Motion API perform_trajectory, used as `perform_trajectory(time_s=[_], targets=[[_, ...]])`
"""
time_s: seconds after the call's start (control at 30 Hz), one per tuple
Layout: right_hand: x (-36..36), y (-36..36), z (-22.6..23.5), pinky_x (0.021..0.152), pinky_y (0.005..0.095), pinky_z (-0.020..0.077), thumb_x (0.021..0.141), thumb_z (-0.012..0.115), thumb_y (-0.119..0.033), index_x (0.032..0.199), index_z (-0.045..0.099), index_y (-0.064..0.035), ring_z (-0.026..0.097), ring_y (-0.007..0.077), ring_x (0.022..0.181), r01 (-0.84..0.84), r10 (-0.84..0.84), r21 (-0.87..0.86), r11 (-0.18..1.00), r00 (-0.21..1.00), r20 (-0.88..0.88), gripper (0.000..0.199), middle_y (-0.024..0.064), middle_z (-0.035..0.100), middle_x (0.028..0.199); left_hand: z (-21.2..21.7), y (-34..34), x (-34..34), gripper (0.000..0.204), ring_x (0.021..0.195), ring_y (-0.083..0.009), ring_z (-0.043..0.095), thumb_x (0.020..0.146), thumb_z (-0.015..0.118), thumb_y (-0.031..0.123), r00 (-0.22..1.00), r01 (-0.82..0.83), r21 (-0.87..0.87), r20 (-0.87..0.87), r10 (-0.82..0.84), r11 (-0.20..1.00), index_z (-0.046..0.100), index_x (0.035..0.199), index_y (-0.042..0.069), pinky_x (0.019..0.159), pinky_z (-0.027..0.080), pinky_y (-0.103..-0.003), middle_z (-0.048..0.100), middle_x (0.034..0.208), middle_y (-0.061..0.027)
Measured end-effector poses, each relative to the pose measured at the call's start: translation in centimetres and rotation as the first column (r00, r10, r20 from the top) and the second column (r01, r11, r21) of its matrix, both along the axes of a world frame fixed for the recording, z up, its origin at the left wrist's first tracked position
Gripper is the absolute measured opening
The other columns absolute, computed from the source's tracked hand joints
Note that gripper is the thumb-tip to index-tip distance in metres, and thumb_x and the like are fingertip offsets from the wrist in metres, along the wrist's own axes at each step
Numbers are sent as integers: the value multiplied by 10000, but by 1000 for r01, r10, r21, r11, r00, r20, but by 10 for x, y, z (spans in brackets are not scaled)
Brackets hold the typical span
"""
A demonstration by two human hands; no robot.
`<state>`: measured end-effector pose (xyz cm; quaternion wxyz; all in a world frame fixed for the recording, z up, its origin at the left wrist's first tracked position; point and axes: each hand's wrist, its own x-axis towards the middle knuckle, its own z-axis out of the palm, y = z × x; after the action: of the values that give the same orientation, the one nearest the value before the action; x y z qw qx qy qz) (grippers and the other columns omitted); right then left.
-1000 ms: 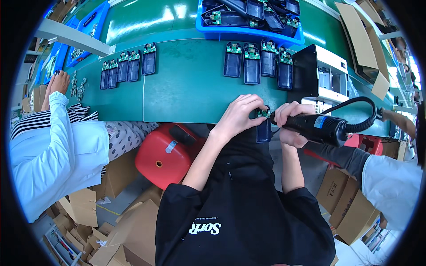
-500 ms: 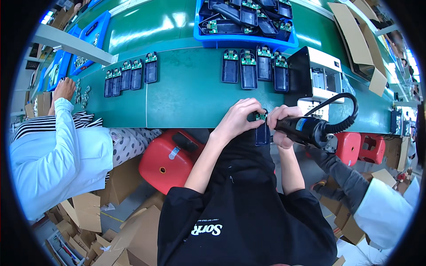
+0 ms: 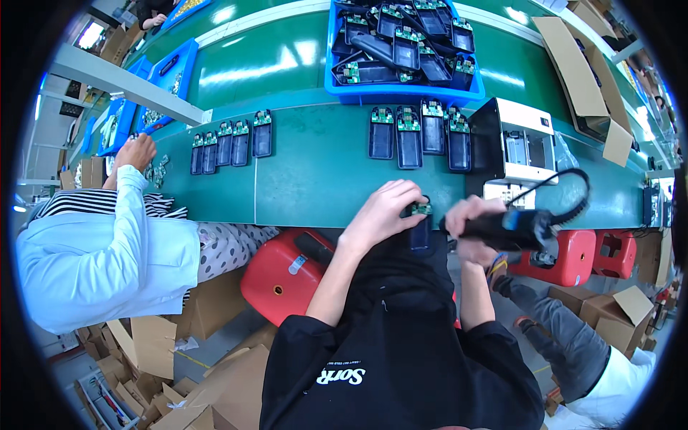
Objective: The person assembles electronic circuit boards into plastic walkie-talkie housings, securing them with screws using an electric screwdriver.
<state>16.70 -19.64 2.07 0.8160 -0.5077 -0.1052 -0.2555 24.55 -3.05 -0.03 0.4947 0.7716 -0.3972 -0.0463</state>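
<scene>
Holding the dark housing (image 3: 420, 235) at its board end, the left hand (image 3: 385, 213) presents the workpiece in the head view. The left thumb and fingers are closed on the housing beside its green circuit board (image 3: 423, 209); the body of the housing extends from these fingertips toward the operator, past the near edge of the green table (image 3: 315, 183). To the right of the left fingers, the right hand (image 3: 474, 228) is wrapped around a black corded tool (image 3: 510, 231). Hand and tool are blurred; contact between tool tip and housing cannot be determined. The cable (image 3: 577, 201) loops off the tool's rear, to the right of the right fingers. Directly ahead of the left fingers stand four similar housings (image 3: 409, 149) in a row, with a filled blue bin (image 3: 408, 92) beyond them. Five more housings (image 3: 224, 149) are arranged farther ahead and to the left of the left fingers. A black-and-white device (image 3: 487, 140) is located ahead of the right fingers, near the rightmost housing of the four.
</scene>
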Motion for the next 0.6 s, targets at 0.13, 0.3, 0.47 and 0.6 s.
perform_trajectory(time_s=[0.13,0.3,0.47,0.6], targets=[[-21,-15,13,460,273,427,773,723,-674,965,421,-50,481,147,483,134,-133,-67,989,991,29,719,57,484,633,13,36,41,292,1047,-276,659,766,793,110,963,-231,25,149,224,973,696,1037,63,939,497,-360,707,1064,-91],[-35,-22,8,439,276,425,769,705,-703,974,414,-51,481,150,473,181,-182,-19,983,982,-58,744,54,484,633,11,30,105,298,1097,-271,658,803,767,120,890,-387,81,291,350,918,706,1091,70,959,499,-362,705,1165,-102],[-42,-25,-4,428,263,419,767,691,-727,975,404,-55,474,144,465,181,-183,-36,983,980,-73,760,48,476,635,1,4,127,310,1107,-284,654,840,741,141,936,-322,52,167,310,945,695,1137,64,975,492,-377,695,1194,-109],[-42,-25,-5,424,247,412,768,668,-753,967,395,-60,467,133,464,170,-176,-58,984,978,-113,771,40,462,633,-10,-2,122,307,1124,-300,642,866,718,151,948,-294,-40,115,297,955,683,1154,50,993,478,-386,689,1200,-114]])
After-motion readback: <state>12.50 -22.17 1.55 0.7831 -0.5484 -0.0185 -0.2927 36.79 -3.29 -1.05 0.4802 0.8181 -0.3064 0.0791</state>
